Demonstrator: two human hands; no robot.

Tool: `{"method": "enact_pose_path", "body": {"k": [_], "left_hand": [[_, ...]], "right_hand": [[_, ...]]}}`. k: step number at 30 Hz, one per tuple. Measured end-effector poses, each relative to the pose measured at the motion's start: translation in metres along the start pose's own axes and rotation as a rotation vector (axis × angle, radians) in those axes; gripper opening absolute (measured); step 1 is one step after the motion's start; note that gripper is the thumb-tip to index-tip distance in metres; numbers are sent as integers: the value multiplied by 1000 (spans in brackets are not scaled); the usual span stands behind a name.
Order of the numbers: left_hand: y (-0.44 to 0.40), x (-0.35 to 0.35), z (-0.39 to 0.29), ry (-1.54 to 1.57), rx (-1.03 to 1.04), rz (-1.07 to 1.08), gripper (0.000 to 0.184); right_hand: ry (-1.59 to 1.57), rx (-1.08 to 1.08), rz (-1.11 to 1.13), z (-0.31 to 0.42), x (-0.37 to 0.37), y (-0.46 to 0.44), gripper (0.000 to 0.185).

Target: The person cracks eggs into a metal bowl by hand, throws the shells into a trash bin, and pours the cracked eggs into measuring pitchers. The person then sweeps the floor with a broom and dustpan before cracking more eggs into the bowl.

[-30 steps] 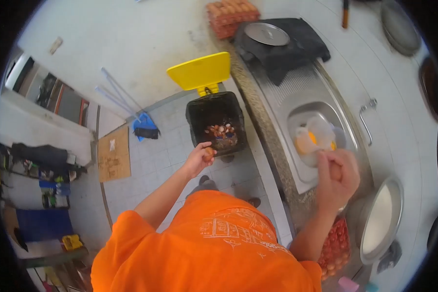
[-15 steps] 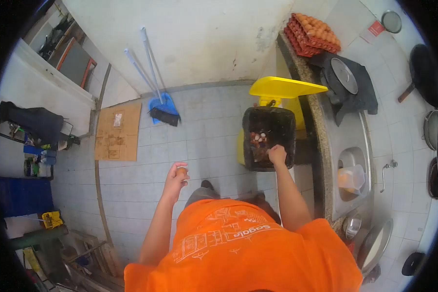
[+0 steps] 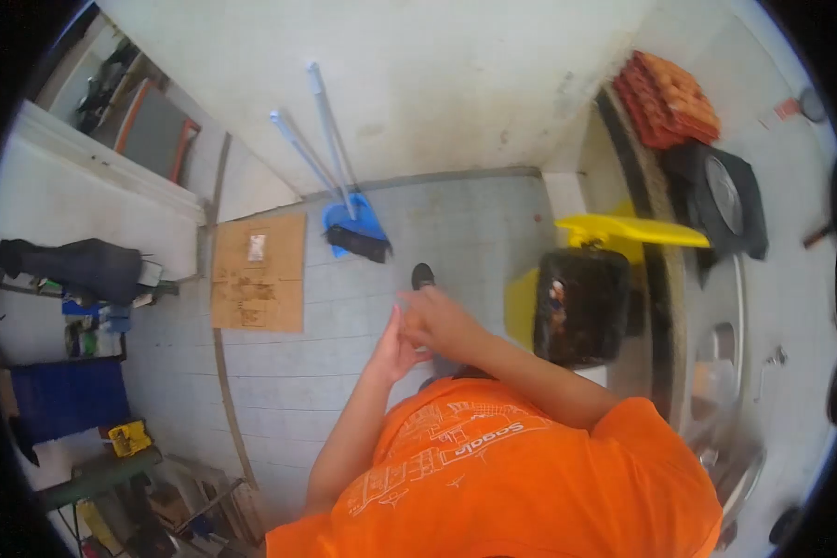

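Observation:
My left hand is raised in front of my body, palm turned inward, one finger pointing up and the thumb toward the right. My right hand reaches across to it, its fingers at the left palm and smeared by motion. The brown egg seen in my left hand a moment earlier is now hidden between the two hands. To the right of them stands a yellow pedal bin with its lid up. Its black liner holds pale and reddish-brown scraps that look like eggshells.
Stacked egg trays stand on the counter at right, by a dark cloth with a round metal lid. A sink lies nearer. A broom, blue dustpan and flat cardboard are on the tiled floor.
My right hand has left the bin's mouth and moved left to meet my left hand. The view has turned right-to-left, shifting the bin and counter rightward. The egg has gone out of sight.

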State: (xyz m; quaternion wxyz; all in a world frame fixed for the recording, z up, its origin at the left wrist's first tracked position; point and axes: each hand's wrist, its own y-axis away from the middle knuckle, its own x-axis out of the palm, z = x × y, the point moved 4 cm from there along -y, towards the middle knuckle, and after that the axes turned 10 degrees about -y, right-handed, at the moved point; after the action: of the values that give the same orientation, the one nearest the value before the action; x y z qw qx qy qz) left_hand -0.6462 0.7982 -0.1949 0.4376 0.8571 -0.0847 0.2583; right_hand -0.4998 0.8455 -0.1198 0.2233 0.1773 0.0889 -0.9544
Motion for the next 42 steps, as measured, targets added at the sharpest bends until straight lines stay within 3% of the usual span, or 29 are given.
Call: {"method": "enact_pose_path", "body": {"k": [2, 4, 6, 7, 9, 10, 11, 13, 15, 17, 19, 21, 23, 25, 27, 28, 30, 31, 32, 34, 35, 38, 40, 41, 42], "left_hand": [[-12, -17, -31, 10, 49, 81, 69], [-25, -45, -69, 60, 58, 49, 61], [-24, -65, -112, 66, 163, -99, 49], [-28, -84, -124, 75, 161, -122, 49], [-32, -125, -154, 218, 298, -25, 57], [-30, -131, -175, 224, 301, -42, 57], [-20, -135, -195, 249, 359, -124, 54], [-6, -141, -220, 279, 399, -225, 51], [7, -153, -236, 453, 479, -323, 52], [16, -162, -239, 439, 461, -382, 49], [19, -174, -237, 418, 422, -420, 48], [22, -188, -234, 429, 415, -408, 47], [21, -204, -235, 423, 351, -403, 48], [8, -223, -243, 429, 312, -398, 49], [-15, -235, -267, 401, 252, -348, 48], [-31, -243, -285, 386, 223, -332, 49], [-61, -267, -324, 361, 237, -377, 50], [-81, -282, -348, 346, 282, -312, 51], [-93, -295, -374, 326, 315, -245, 51], [-106, -310, -427, 284, 400, -213, 51], [-106, -315, -443, 265, 464, -191, 51], [-87, -324, -455, 225, 477, -177, 45], [-77, -349, -428, 245, 417, -170, 44], [-72, -361, -414, 265, 373, -152, 44], [-63, -366, -401, 245, 326, -214, 42]], "right_hand": [[34, -102, 120, 6, 22, -52, 64], [95, -151, 148, 6, 29, -106, 71], [178, -454, 182, 19, 26, -160, 71], [157, -457, 196, 14, 25, -192, 71], [-244, -191, 132, -16, 16, -278, 68], [-463, 109, 65, -49, 14, -331, 67], [-673, 427, -3, -86, 16, -381, 68], [-824, 692, -92, -133, 10, -476, 78], [-1490, 894, -80, -192, 33, -545, 99], [-1531, 858, -157, -198, 46, -579, 105], [-1563, 819, -270, -216, 58, -601, 111], [-1678, 906, -161, -245, 77, -598, 112], [-1789, 1116, -57, -265, 96, -568, 91], [-1549, 1126, -107, -237, 105, -521, 83], [-1654, 1282, -206, -237, 141, -507, 84], [-1660, 1254, -209, -236, 152, -510, 84], [-2018, 1025, -613, -219, 167, -543, 89], [-2283, 1047, -578, -201, 163, -561, 88], [-2303, 1022, -554, -186, 164, -584, 88], [-2050, 747, -622, -179, 152, -620, 90], [-2049, 743, -629, -181, 150, -635, 90], [-2169, 945, -803, -207, 155, -678, 81], [-1831, 1173, -939, -245, 163, -681, 72], [-1839, 1160, -993, -251, 165, -680, 72], [-1826, 1067, -926, -255, 164, -681, 59]]}}
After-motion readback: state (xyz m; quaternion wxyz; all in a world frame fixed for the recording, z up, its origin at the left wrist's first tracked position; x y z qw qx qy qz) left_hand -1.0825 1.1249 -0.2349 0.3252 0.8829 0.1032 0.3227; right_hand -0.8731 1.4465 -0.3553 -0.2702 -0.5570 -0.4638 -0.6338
